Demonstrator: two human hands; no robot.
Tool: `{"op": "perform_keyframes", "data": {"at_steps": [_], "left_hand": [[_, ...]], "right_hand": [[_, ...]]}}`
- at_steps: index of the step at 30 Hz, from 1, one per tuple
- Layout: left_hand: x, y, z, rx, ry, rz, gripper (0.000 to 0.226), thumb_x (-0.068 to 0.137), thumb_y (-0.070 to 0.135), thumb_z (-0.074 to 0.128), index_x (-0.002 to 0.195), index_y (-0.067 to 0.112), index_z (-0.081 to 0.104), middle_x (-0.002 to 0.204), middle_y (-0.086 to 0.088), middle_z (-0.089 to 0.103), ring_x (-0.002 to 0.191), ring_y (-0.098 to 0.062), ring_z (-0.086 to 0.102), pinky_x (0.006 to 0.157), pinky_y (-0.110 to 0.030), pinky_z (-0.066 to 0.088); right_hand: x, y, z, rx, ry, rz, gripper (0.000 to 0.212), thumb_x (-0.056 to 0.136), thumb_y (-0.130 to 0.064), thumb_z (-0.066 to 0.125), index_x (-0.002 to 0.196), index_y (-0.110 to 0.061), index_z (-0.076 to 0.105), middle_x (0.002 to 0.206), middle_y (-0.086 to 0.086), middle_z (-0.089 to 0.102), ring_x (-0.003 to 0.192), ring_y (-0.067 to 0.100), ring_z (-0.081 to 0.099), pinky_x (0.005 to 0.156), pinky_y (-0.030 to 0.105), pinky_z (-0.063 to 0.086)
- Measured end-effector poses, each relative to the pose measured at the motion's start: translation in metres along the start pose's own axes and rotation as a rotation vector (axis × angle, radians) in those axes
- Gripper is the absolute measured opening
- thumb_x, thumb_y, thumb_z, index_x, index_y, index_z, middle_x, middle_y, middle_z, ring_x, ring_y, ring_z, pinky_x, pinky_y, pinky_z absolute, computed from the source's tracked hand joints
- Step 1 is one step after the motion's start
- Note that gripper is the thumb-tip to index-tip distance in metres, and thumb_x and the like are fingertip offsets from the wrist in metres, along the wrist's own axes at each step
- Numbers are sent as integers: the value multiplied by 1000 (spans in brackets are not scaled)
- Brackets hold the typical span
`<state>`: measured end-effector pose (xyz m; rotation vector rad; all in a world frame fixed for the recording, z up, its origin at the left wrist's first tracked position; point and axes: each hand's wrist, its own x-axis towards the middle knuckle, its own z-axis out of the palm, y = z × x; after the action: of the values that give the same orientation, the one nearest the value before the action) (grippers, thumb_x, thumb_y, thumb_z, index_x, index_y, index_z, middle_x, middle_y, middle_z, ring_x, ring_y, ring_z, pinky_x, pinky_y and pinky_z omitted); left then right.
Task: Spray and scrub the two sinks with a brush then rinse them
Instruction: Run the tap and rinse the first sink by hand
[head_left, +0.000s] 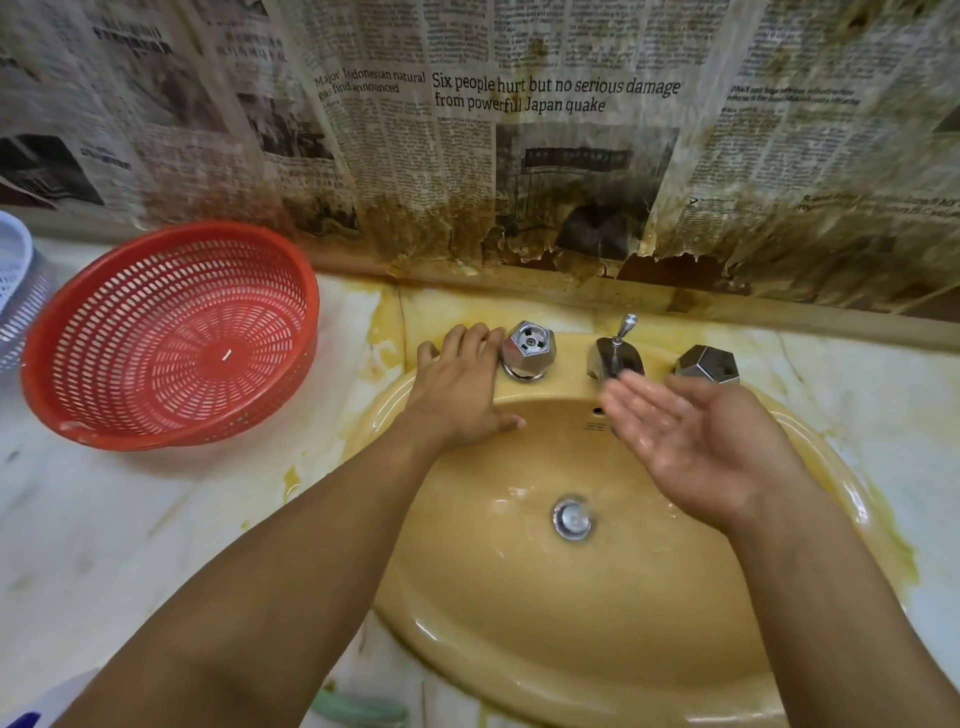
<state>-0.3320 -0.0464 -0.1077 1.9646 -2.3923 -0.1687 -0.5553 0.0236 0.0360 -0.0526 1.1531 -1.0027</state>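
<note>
A yellow oval sink (519, 639) fills the middle of the view, wet, with a chrome drain (572, 518) at its bottom. My left hand (460, 387) lies flat on the sink's back rim, fingers straight, just left of the left chrome tap knob (529, 349). My right hand (691, 439) is held palm up and wet, fingers loosely spread, under the chrome spout (614, 358). The right tap knob (707, 365) stands behind that hand. Neither hand holds anything. No brush or spray bottle shows clearly.
A red plastic colander (171, 338) sits tilted on the marble counter (104, 545) to the left, with a white basket (15, 291) at the far left edge. Stained, torn newspaper (519, 156) covers the wall behind. A green object (358, 709) pokes in at the bottom edge.
</note>
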Motion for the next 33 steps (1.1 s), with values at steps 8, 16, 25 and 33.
{"op": "perform_keyframes", "data": {"at_steps": [8, 16, 25, 33], "left_hand": [[-3, -3, 1, -14, -53, 16, 121, 77, 79, 61, 163, 18, 2, 169, -1, 12, 155, -18, 11, 117, -48, 22], [-11, 2, 3, 31, -31, -23, 121, 80, 81, 59, 163, 12, 2, 169, -5, 13, 155, -23, 14, 123, -46, 19], [-56, -17, 3, 18, -7, -192, 109, 89, 73, 55, 163, 10, 6, 167, -11, 18, 155, -29, 16, 121, -47, 21], [-95, -21, 4, -6, 25, -325, 95, 97, 63, 49, 164, 12, 5, 169, -8, 14, 156, -29, 15, 121, -46, 23]], "right_hand": [[13, 29, 75, -473, -138, -154, 34, 107, -18, 48, 130, 5, 57, 129, 23, 63, 121, 32, 62, 106, 42, 51], [-1, 44, -49, -293, 121, -158, 42, 108, -28, 42, 107, 5, 67, 90, 21, 75, 75, 28, 76, 72, 37, 59], [51, 51, -65, 296, 20, 184, 36, 108, -25, 47, 95, 4, 62, 106, 20, 70, 93, 32, 70, 76, 38, 60], [66, 57, -64, 350, 71, 170, 28, 107, -21, 44, 99, -3, 63, 86, 14, 74, 89, 24, 70, 62, 31, 63]]}}
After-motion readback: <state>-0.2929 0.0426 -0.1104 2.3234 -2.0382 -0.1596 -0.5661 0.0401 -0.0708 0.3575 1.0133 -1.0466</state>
